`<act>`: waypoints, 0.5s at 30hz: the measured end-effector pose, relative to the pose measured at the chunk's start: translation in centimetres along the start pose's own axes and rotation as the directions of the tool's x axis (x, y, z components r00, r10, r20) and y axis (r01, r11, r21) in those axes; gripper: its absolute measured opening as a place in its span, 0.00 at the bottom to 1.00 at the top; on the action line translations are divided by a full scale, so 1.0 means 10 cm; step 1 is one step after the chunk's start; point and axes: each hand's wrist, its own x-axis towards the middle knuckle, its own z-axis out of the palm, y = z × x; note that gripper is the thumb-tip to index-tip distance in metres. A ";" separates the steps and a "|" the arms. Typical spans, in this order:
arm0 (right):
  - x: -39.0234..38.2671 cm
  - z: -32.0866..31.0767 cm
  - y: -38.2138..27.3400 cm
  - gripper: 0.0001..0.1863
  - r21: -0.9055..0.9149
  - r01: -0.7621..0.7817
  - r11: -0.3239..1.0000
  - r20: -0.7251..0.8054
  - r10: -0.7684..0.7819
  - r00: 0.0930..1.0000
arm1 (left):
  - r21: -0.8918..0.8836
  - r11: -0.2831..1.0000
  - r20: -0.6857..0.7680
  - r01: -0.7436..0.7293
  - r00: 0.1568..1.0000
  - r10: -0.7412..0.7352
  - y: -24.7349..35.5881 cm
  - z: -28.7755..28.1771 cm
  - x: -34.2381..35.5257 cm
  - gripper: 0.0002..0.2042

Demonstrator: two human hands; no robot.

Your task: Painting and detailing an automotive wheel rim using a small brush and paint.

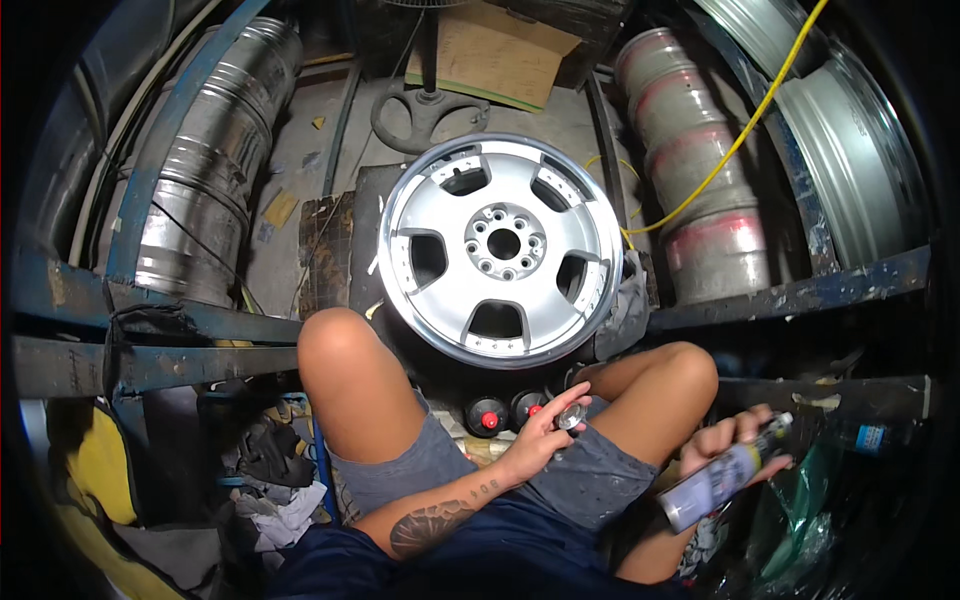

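A silver car wheel rim point(440, 285) with a polished outer lip lies face up in front of my knees. My left hand point(540, 445) is over my lap, its index finger stretched out toward the rim's near edge. Between its fingers is a small round silvery cap point(571, 416). Off to the right, my right hand point(712, 447) grips a spray can point(705, 492) with a pale lilac and dark body. The can is tilted, nozzle end up and to the right; slight blur hides its details. Neither hand touches the rim.
Two dark bottles with red caps point(489, 420) stand between my legs. A steering wheel point(430, 115) lies beyond the rim. Racks of metal wheels point(205, 150) flank both sides. A yellow hose point(735, 150) hangs at right. Rags point(285, 510) lie at lower left, green plastic point(805, 500) at lower right.
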 end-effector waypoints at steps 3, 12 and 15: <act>-0.44 -0.20 0.40 0.35 -0.046 -0.503 0.863 0.286 0.494 0.821 | 0.044 0.999 0.021 -0.001 1.000 0.000 0.04 -0.04 0.02 0.36; -0.24 -0.11 0.11 0.30 -0.024 -0.232 0.972 0.153 0.233 0.960 | -0.667 0.743 -0.047 0.049 0.993 -0.108 0.06 -0.07 0.02 0.22; -0.23 0.05 -0.09 0.35 0.367 -0.305 0.879 0.027 0.317 0.948 | -0.649 0.756 0.006 0.084 0.994 -0.106 0.05 -0.01 -0.01 0.20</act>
